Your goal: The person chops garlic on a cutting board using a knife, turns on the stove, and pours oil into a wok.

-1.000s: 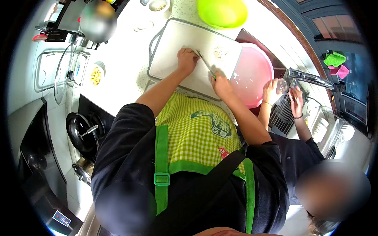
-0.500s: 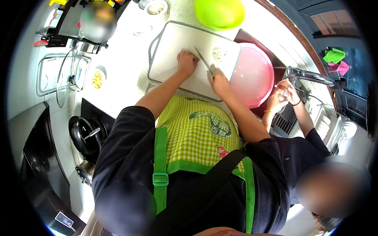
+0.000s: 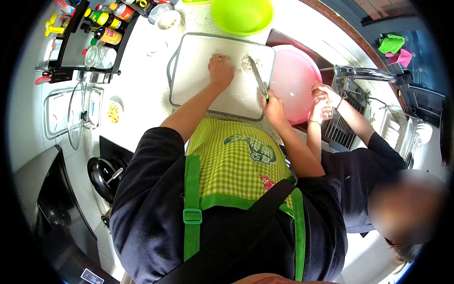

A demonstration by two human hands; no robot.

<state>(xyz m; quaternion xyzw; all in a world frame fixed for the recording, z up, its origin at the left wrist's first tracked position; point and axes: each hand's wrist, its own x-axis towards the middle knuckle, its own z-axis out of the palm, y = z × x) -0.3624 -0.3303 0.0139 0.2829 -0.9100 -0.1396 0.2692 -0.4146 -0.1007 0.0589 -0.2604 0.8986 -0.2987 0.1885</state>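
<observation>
My right hand (image 3: 274, 108) grips a knife (image 3: 260, 81) with a bit of green on its handle. The blade points away from me, its tip at a small heap of pale chopped pieces (image 3: 246, 65) near the right side of the white cutting board (image 3: 194, 80). Over the middle of the board is my left hand (image 3: 221, 72), fingers somewhat spread and slightly blurred, with nothing visible in it. A few small pale bits lie on the board near the blade.
A pink basin (image 3: 295, 80) adjoins the board's right edge; a co-worker's hands (image 3: 324, 102) hold something unclear over its rim. Beyond the board stands a green bowl (image 3: 242, 16). A small bowl of yellow pieces (image 3: 113, 111) sits left, below a bottle rack (image 3: 71, 52). A faucet (image 3: 364, 73) is right.
The knife has swung right, its tip now at the chopped heap. My left hand's fingers have loosened and spread. The co-worker's hands have moved from the faucet to the basin's rim.
</observation>
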